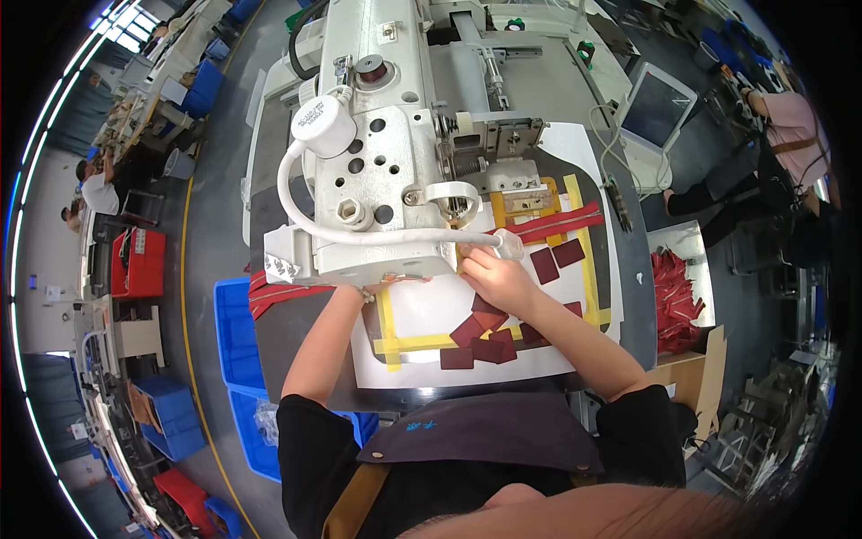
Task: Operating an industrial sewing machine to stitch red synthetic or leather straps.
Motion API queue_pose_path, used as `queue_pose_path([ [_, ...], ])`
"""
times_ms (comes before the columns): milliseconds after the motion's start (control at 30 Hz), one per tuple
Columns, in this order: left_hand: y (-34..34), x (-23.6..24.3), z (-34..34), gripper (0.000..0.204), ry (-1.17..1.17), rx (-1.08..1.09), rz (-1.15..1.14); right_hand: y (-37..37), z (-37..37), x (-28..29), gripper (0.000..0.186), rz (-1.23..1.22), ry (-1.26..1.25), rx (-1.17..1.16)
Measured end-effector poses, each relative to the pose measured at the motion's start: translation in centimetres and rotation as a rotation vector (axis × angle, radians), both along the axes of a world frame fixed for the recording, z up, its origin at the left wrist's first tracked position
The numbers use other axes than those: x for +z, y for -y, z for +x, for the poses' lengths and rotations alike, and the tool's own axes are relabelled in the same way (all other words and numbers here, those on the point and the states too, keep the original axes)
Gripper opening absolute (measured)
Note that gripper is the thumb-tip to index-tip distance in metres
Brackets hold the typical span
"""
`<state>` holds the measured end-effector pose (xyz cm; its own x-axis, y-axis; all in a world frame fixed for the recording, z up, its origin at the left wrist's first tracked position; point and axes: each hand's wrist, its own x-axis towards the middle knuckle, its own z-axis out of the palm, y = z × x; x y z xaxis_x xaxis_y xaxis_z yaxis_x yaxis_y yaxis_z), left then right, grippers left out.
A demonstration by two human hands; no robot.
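A white industrial sewing machine (386,189) stands before me, its head over the work area. My right hand (498,280) is beside the head's lower right edge, fingers bent inward; what they hold, if anything, is hidden. Under the head, my left hand (370,293) shows little beyond the wrist, its fingers out of sight. Red zipper strips (561,223) stick out to the right, and more red strips (278,294) lie at the left edge. Dark red rectangular patches (456,358) are scattered on the white sheet (413,373) near my right forearm. Yellow tape (388,328) borders the work area.
At the right, a bin (705,260) holds a heap of red strips, with a cardboard box (696,377) nearer me. A screen (658,103) stands at the back right. Blue crates (235,337) sit to the left. Another person (790,135) is far right.
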<state>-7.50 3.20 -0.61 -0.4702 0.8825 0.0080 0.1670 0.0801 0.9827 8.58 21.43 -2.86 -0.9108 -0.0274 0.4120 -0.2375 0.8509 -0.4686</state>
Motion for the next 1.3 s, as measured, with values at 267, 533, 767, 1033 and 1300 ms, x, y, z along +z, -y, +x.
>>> queue_pose_path([
  [267,0.1,0.5,0.6,0.044,-0.172,0.082,-0.103,0.0,0.2,0.2,0.015,0.013,-0.002,-0.002],
  [533,1.5,0.3,3.5,0.056,-0.474,0.086,-0.701,0.2,0.9,1.0,0.013,0.108,-0.086,0.037],
  [767,2.8,-0.9,4.5,0.065,-0.953,0.213,-0.412,-1.5,1.0,2.2,0.014,0.313,-0.163,0.245],
  [1033,3.1,-1.5,4.5,0.066,-0.945,0.248,-0.358,-2.2,-1.7,3.3,0.043,0.241,-0.068,-0.050],
  [1300,2.8,-1.8,4.7,0.064,-0.946,0.296,-0.313,-3.2,-4.6,0.8,0.062,0.253,0.142,-0.303],
])
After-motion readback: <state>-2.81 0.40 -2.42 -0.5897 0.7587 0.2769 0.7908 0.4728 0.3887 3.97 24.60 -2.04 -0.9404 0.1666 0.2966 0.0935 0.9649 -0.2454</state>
